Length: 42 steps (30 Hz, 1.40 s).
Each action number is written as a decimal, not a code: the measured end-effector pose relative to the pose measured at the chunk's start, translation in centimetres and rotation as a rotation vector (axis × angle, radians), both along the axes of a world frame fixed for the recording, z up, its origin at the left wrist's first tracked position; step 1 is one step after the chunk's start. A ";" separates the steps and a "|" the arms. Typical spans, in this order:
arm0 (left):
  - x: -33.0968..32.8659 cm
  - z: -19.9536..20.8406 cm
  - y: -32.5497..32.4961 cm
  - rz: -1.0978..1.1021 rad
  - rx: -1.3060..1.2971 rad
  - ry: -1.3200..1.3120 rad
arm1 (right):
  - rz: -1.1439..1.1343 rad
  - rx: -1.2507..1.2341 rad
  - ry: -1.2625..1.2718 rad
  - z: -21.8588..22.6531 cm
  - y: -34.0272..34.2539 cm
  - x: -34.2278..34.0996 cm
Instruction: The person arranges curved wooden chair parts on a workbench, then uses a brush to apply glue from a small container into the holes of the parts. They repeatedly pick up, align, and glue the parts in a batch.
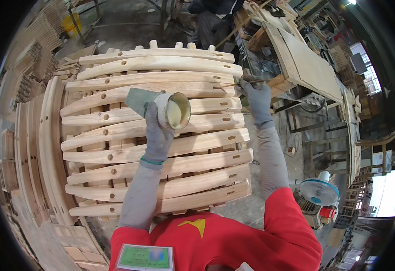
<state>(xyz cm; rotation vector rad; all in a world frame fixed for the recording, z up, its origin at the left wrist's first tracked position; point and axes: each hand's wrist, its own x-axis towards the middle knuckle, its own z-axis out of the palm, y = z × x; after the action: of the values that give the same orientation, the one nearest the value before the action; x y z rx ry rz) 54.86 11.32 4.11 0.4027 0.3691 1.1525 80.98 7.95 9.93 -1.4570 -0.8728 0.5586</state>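
Note:
My left hand (158, 137), in a grey glove, is wrapped round a can (162, 109) tilted over the wooden pieces. Cream-coloured liquid, like glue, shows inside it. A grey-green flat piece (141, 102) sticks out beside the can, on its left. My right hand (257, 97), also gloved, is closed on a thin stick, perhaps a brush handle (229, 85). The stick's tip is at a slot near the right end of one curved wooden slat (197, 90). Several such slats lie side by side, each with a round hole at the left and a slot at the right.
More curved wooden parts (47, 149) lean at the left. A wooden-topped bench (308, 67) stands at the far right. A fan (319, 192) is near my right elbow. Someone in dark clothes (213, 27) stands beyond the slats. A yellow bucket (72, 25) is at the far left.

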 end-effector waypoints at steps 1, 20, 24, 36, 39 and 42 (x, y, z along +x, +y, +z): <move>-0.4 0.0 0.2 0.018 0.004 0.000 | 0.003 0.011 -0.020 0.6 -0.4 -0.7; -21.1 10.7 -3.0 0.101 0.039 0.056 | 0.463 0.349 -0.411 9.4 -4.1 -30.3; -24.2 10.2 -2.7 0.268 0.153 0.116 | 0.508 0.219 -0.169 8.2 -6.3 -34.5; -26.1 10.9 -1.4 0.224 0.111 0.016 | 0.446 0.323 0.339 7.1 -7.7 -37.3; -26.0 10.8 -1.0 0.172 0.081 -0.067 | 0.412 0.329 0.413 7.1 -7.9 -37.8; -25.6 10.2 -0.2 0.144 0.054 -0.147 | 0.321 0.322 0.560 6.7 -6.9 -37.8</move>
<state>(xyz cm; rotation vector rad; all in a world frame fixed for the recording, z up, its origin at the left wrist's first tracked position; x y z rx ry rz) 29.23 11.16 14.35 0.3403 0.2412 1.3267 43.21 1.01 16.59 -0.8063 -0.7046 0.9614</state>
